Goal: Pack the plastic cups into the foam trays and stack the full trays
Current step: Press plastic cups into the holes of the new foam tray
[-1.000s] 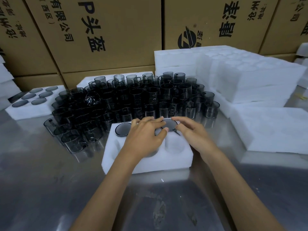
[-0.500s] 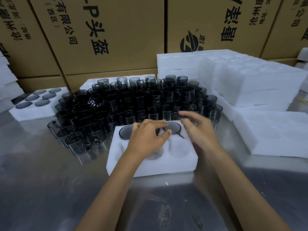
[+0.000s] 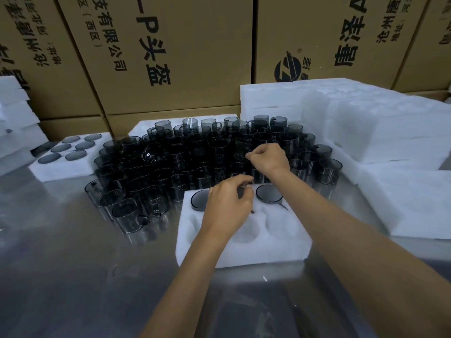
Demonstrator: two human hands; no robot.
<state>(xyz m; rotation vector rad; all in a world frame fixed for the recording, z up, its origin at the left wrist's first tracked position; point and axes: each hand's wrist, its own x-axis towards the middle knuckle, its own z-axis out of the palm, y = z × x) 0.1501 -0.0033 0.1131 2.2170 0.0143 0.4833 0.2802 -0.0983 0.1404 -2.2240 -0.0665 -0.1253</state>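
Observation:
A white foam tray [image 3: 268, 245] lies in front of me on the metal table. Dark cups sit in its back-left pocket [image 3: 199, 200] and back-right pocket [image 3: 268, 193]; the front pockets are empty. My left hand [image 3: 227, 208] is curled over the back-middle pocket, fingertips pinching the cup there, which it mostly hides. Behind the tray stands a dense crowd of smoky transparent cups [image 3: 170, 167]. My right hand [image 3: 268, 158] reaches into that crowd and pinches the rim of one cup [image 3: 240, 152].
A full foam tray [image 3: 61, 167] lies at the far left. Empty foam trays [image 3: 415, 208] lie at the right, with a taller foam stack [image 3: 366, 123] behind them. Cardboard boxes [image 3: 170, 57] wall off the back. Bare metal table [image 3: 73, 276] lies near me.
My right hand has left the tray's back-right cup and moved forward into the crowd of cups, where it now pinches one. My left hand has stayed over the tray's middle pocket.

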